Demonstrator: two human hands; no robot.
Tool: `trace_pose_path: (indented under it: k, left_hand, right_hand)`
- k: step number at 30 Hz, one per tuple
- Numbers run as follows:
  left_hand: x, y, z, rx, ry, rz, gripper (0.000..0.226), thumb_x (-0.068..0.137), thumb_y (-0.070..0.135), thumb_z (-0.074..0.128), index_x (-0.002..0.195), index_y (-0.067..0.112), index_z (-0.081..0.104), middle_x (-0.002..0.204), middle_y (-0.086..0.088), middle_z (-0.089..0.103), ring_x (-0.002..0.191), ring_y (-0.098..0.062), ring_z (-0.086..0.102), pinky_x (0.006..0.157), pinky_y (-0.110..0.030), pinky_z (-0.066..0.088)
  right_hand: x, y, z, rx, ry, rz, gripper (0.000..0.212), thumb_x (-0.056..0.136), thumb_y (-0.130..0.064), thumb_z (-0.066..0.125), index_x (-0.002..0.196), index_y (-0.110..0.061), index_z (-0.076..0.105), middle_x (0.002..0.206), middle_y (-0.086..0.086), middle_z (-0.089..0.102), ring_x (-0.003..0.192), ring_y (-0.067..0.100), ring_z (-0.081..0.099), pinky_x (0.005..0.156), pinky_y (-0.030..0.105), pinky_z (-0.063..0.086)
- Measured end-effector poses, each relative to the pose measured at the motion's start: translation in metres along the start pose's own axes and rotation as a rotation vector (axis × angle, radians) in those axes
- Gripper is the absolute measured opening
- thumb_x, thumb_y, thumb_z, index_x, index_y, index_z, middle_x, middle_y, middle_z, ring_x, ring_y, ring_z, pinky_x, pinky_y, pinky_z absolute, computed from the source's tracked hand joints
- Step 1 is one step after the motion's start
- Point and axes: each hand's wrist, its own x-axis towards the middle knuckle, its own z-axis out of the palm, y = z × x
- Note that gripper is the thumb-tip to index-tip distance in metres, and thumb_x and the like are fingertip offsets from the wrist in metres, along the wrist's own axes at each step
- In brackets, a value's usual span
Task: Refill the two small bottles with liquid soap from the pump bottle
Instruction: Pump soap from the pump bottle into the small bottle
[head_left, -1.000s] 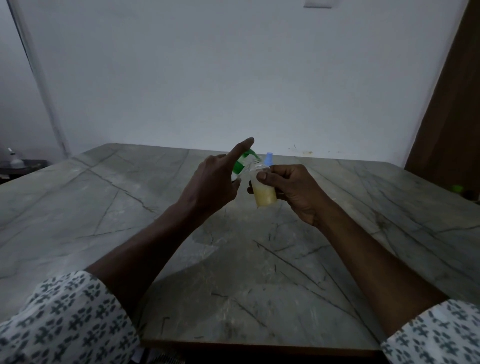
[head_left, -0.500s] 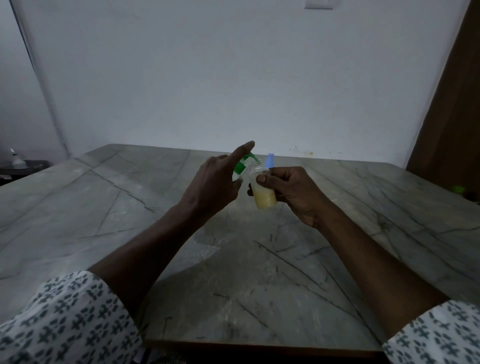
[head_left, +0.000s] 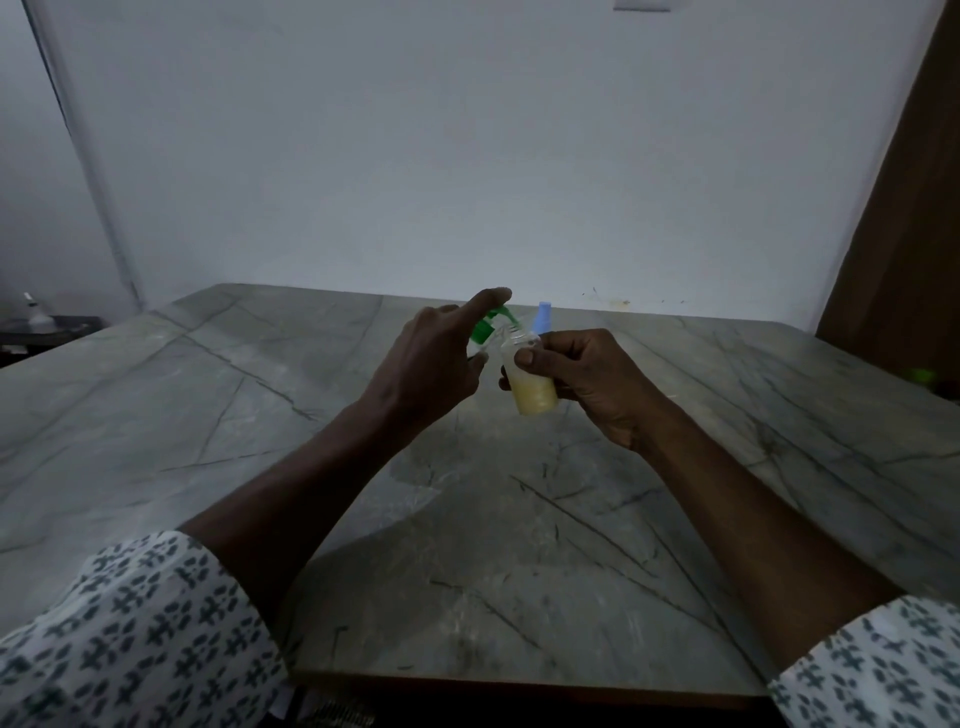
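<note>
The room was dim and gray. Soft light seemed to come from the front, since the wall (head_left: 467, 156) was the palest part and the arms (head_left: 291, 499) dropped a wide dark shadow (head_left: 395, 597) on the table (head_left: 156, 415). Nothing shone or glared. The small bottle (head_left: 532, 395) looked a bit fuzzy. The sleeves (head_left: 130, 639) in the bottom corners were blurry and stretched.

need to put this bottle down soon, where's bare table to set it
Bare marble table lies left of the left forearm, right of the right forearm, and between both forearms. Crowded only at centre, where the left hand on the pump bottle meets the right hand gripping the small bottle.
</note>
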Motion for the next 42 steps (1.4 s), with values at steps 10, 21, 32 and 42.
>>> trace_pose_path:
  k: [10,21,32,42]
  left_hand:
    - [0.0030,-0.0073,0.0053,0.048,-0.036,-0.029,0.087,0.079,0.007,0.075,0.151,0.025,0.027,0.117,-0.015,0.067,0.069,-0.016,0.065,0.069,-0.033,0.059]
    - [0.0014,0.0001,-0.0003,0.011,-0.025,-0.009,0.069,0.078,0.003,0.076,0.140,0.011,0.046,0.117,-0.018,0.068,0.070,-0.009,0.054,0.073,-0.024,0.047]
    - [0.0034,-0.0020,0.0005,0.042,-0.065,-0.039,0.083,0.080,0.005,0.074,0.150,0.020,0.031,0.123,-0.016,0.065,0.064,-0.009,0.054,0.069,-0.023,0.048]
    - [0.0013,-0.0008,-0.0010,0.022,-0.037,-0.026,0.070,0.079,0.004,0.075,0.142,0.012,0.044,0.119,-0.017,0.067,0.071,-0.008,0.055,0.073,-0.024,0.047]
  right_hand:
    - [0.0001,-0.0025,-0.0035,0.009,0.013,-0.024,0.026,0.090,-0.014,0.066,0.109,0.003,0.071,0.100,0.022,0.074,0.092,0.036,0.073,0.080,0.040,0.060]
    - [-0.0016,-0.0022,0.0006,0.023,-0.010,0.017,0.027,0.090,-0.012,0.065,0.112,0.004,0.069,0.103,0.023,0.073,0.092,0.034,0.073,0.076,0.034,0.061]
    - [-0.0034,-0.0053,-0.0022,0.053,-0.020,0.031,0.029,0.092,-0.015,0.062,0.114,0.003,0.068,0.105,0.023,0.073,0.095,0.036,0.072,0.077,0.035,0.060]
    - [-0.0037,-0.0040,0.0014,0.042,-0.039,0.041,0.025,0.091,-0.015,0.064,0.111,0.000,0.070,0.104,0.021,0.074,0.093,0.033,0.073,0.075,0.033,0.060]
